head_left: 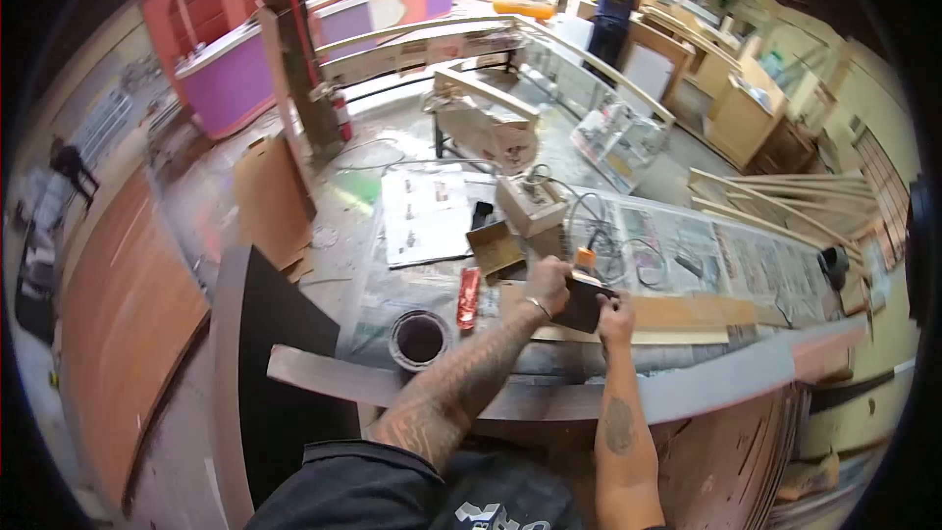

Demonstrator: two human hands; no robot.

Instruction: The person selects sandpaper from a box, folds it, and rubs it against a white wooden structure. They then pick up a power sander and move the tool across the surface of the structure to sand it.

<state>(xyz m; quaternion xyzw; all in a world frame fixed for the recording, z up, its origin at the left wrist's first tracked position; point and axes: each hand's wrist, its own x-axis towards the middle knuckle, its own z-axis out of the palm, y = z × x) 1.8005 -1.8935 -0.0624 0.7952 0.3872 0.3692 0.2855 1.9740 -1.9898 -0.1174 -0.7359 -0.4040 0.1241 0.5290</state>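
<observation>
A dark, flat rectangular piece (pixel 579 308) is held up between my two hands over the worktable. My left hand (pixel 548 287), with a bracelet at the wrist, is closed on its left upper part. At the right edge, the fingers of my right hand (pixel 616 318) pinch it. Just behind the piece shows an orange object (pixel 586 257), partly hidden, whose kind I cannot make out. A red wrapped package (pixel 468 298) lies left of my left forearm. Nearer me stands an open can with dark contents (pixel 420 339).
Long wooden boards (pixel 687 312) lie on the plastic-covered table, beside a box (pixel 530 204), cables and printed sheets (pixel 426 214). A long curved strip (pixel 549 402) crosses the front edge. A black panel (pixel 280 363) stands at left. A person (pixel 615 10) stands in the back.
</observation>
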